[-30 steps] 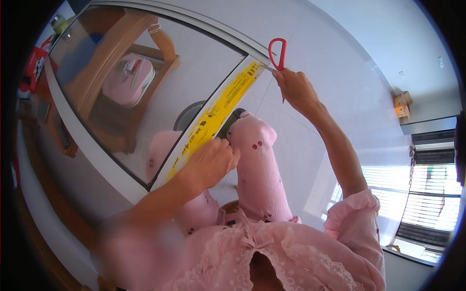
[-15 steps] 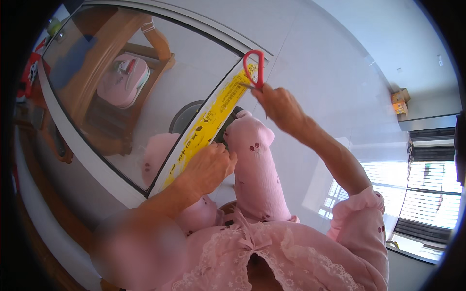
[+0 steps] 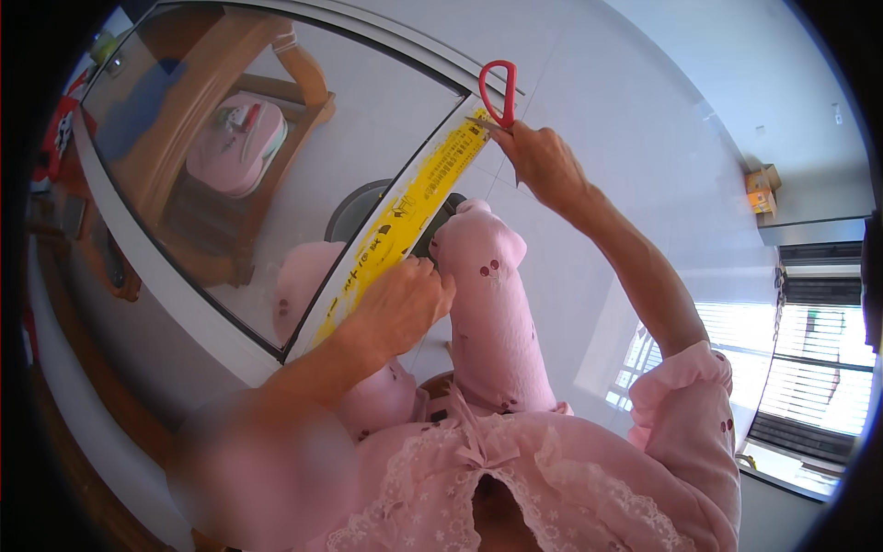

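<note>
- A large clear glass panel with black edging and a white frame point(image 3: 368, 106) stretches along the person's left side.
- The person's leg in pink cherry-patterned trousers point(image 3: 492, 331) is bent just to the right of the panel.
- A brown wooden piece of furniture point(image 3: 221, 55) shows in the panel's left part, with a rounded pink object point(image 3: 230, 161) near its middle.
- A long yellow strip with black printing point(image 3: 405, 216) lies lengthwise along the panel's right border.
- The right hand point(image 3: 547, 166), beyond the panel's upper right corner, pinches the scissors near the blades.
- The left hand point(image 3: 395, 308), fingers curled, rests over the strip's lower part by the panel's right border; whether it grips anything, I cannot tell.
- Red-handled metal scissors point(image 3: 511, 92) stand handle-up by the panel's upper right corner, one blade over the strip's upper end.
</note>
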A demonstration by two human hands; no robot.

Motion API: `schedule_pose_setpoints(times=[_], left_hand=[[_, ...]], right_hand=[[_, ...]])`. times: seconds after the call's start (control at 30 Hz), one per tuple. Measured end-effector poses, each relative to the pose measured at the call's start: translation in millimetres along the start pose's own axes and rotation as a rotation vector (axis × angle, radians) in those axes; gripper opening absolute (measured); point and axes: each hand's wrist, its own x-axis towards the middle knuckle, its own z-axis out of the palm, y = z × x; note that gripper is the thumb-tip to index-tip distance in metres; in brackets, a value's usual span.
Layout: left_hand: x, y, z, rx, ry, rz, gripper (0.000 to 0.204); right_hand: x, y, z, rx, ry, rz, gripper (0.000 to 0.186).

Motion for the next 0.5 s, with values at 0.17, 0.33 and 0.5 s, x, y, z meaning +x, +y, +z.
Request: schedule_pose_setpoints(times=[0.17, 0.33, 0.5], left_hand=[[-3, -1, 7, -0.009, 0.041, -0.004, 0.016], [1, 1, 4, -0.008, 0.003, -0.014, 0.016], [-3, -1, 4, -0.024, 0.022, -0.02, 0.015]], right_hand=[[-13, -29, -4, 0.168, -0.082, 0.041, 0.031], [-1, -12, 0, 0.2, -0.025, 0.083, 0.034], [-12, -14, 1, 0.012, -0.024, -0.118, 0.019]])
